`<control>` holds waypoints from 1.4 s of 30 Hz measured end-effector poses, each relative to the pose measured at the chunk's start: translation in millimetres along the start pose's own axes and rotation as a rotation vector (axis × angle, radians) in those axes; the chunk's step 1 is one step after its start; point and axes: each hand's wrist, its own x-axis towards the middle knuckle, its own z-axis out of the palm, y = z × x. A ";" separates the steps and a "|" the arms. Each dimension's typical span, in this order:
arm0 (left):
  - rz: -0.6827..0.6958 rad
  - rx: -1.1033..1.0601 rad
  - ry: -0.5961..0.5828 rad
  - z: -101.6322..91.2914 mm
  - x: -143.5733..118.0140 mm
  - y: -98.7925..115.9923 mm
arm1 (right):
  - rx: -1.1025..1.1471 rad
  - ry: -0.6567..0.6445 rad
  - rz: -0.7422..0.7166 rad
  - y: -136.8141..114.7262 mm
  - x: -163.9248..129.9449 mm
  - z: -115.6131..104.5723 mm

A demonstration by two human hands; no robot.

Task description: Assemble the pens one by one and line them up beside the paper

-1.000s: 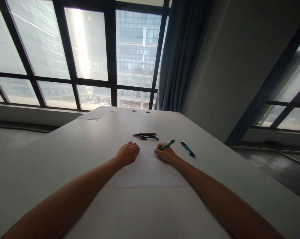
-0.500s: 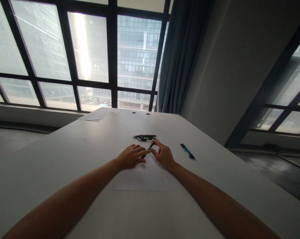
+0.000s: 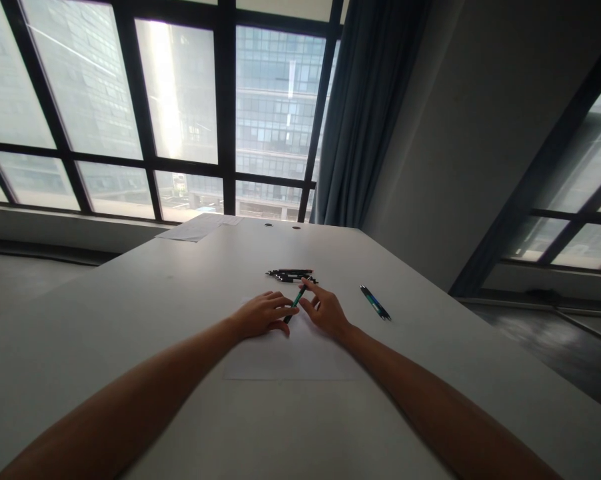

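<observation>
Head view: both hands meet over the sheet; left hand fingers pinch the green pen, right hand fingers spread, seemingly touching its 12 o'clock end. Sheet looks blank.

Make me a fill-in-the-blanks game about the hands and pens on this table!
1. The left hand and right hand both touch a ___ pen.
2. Under the hands lies a sheet of ___.
3. A blue pen lies alone on the table to the ___ of the right hand.

Missing words: green; paper; right
</observation>
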 end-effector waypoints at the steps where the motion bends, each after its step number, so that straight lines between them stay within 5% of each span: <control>1: 0.008 -0.003 -0.001 -0.2 0.2 -0.3 | 0.044 0.008 0.012 -2.0 0.2 0.0; 6: -0.035 0.007 -0.013 -1.3 0.5 -0.5 | 0.327 0.197 0.147 -6.2 9.3 -3.1; 10: -0.118 0.027 -0.034 -1.1 -0.6 1.4 | 0.354 0.312 0.255 15.9 27.1 -25.7; 16: -0.149 0.046 -0.013 0.2 -0.1 3.4 | -0.163 0.410 0.369 96.3 30.6 -90.0; 19: -0.153 0.054 -0.002 1.6 0.0 2.8 | -0.437 0.339 0.517 135.9 17.2 -110.4; 23: -0.160 0.054 0.012 2.2 -0.1 2.8 | -0.540 0.200 0.734 164.1 4.8 -116.9; 36: -0.182 -0.004 0.007 -1.2 1.3 5.3 | -0.612 0.141 0.779 150.7 9.4 -111.7; 42: -0.241 -0.119 0.031 -3.3 0.4 5.2 | -0.654 0.018 0.386 108.9 27.4 -73.5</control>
